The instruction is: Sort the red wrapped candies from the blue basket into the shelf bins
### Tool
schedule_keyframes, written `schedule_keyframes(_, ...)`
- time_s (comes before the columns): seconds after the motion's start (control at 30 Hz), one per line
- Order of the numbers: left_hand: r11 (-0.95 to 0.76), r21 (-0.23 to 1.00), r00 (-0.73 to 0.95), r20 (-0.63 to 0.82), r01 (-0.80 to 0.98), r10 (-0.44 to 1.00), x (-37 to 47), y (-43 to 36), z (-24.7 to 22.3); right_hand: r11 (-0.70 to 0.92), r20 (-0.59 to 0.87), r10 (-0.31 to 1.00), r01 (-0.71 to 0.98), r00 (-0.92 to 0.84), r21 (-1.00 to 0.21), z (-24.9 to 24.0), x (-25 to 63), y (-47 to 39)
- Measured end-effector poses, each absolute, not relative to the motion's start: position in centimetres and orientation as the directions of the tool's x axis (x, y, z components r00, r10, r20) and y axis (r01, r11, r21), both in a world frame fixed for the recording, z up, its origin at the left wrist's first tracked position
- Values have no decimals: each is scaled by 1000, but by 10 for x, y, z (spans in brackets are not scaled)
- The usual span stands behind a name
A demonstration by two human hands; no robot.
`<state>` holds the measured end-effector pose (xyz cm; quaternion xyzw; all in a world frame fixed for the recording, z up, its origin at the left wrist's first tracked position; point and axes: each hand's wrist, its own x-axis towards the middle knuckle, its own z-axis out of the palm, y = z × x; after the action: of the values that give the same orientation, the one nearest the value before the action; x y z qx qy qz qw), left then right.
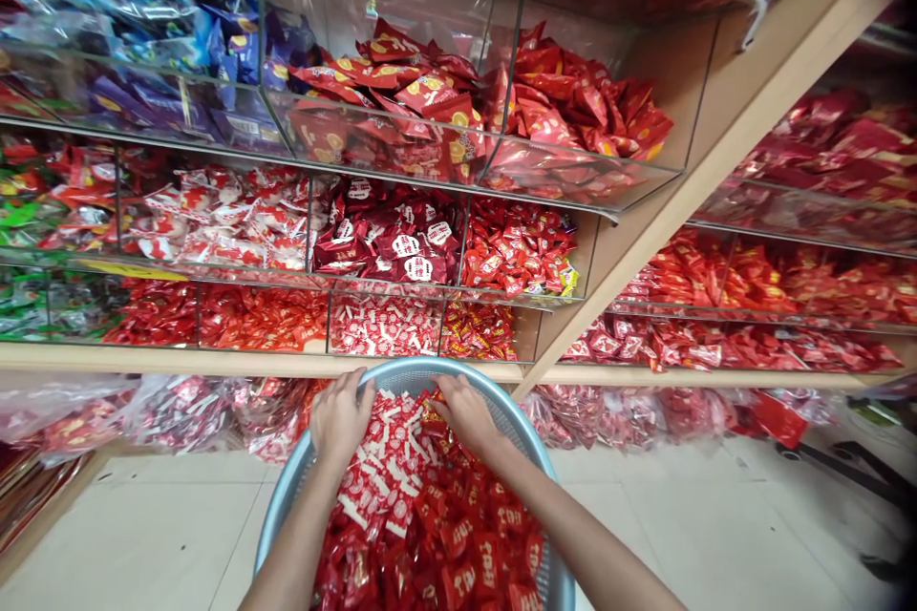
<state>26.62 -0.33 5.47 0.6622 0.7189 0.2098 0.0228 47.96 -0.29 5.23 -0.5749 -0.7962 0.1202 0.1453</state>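
A blue plastic basket [268, 525] stands below the shelf, filled with small wrapped candies. Across its far left rim lies my left hand [338, 425], fingers bent over the edge and thumb on the inside. My right hand [467, 412] is inside the far rim, fingers curled beside a few red-and-gold candies [434, 416]; its fingertips are partly hidden, so what they hold does not show. White-and-red candies [391, 468] fill the basket's upper left. Larger red packets with gold lettering [469, 544] cover the right and near side.
Clear-walled shelf bins hold red packets [415, 86], maroon packets [408, 234], white-and-red candies [385, 325] and red-gold candies [479, 332]. A slanting wooden post [630, 239] divides the shelves. Clear bags of candy [190, 410] lie underneath, above the tiled floor [172, 525].
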Motion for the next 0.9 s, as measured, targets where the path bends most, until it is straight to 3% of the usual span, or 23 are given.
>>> schedule_keyframes(0.2,32,323,-116,246,946,962,266,-4,56,383,48,923,901,-382,-201,46,465,4)
schedule_keyframes(0.33,25,324,-112,252,946,961,266,-4,56,380,111,925,897,-364,-226,48,466,3)
schedule_keyframes(0.4,21,326,-110,255,945,961,266,-4,56,358,169,933,880,-319,-314,52,471,3)
schedule_keyframes(0.53,25,332,-114,251,943,961,266,-4,56,228,244,966,723,-84,-652,58,487,4)
schedule_keyframes(0.67,40,333,-124,236,942,964,266,-4,57,58,83,996,421,41,-905,59,498,0)
schedule_keyframes(0.8,33,327,-114,232,944,966,267,-4,58,-193,-208,976,177,-66,-965,59,502,-11)
schedule_keyframes(0.9,35,323,-115,233,946,966,267,-4,57,-147,-173,981,236,-93,-960,53,505,-17)
